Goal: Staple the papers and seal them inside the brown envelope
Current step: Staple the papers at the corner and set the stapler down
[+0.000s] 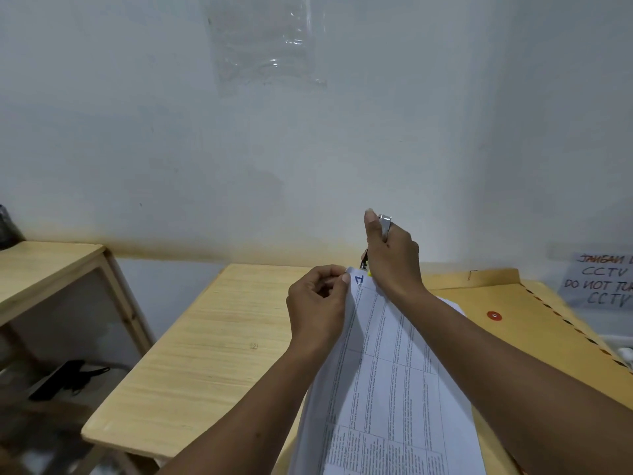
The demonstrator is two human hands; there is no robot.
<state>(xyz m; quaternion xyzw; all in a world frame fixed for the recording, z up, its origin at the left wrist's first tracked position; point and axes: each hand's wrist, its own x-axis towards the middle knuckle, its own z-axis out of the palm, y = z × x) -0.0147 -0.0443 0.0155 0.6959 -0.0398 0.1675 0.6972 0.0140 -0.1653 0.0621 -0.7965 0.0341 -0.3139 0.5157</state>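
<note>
A stack of printed white papers (387,382) with tables of text is held up over the wooden table (212,341). My left hand (317,303) pinches the top left corner of the papers. My right hand (394,255) grips a metal stapler (384,226), held upright, with its lower end at the papers' top corner. The brown envelope (524,323), with a red string-tie disc and striped edge, lies flat on the table to the right, partly under my right forearm.
A wooden shelf unit (65,269) stands to the left with dark objects beneath it. A handwritten CCTV notice (603,282) hangs on the wall at the right. A white wall rises behind the table.
</note>
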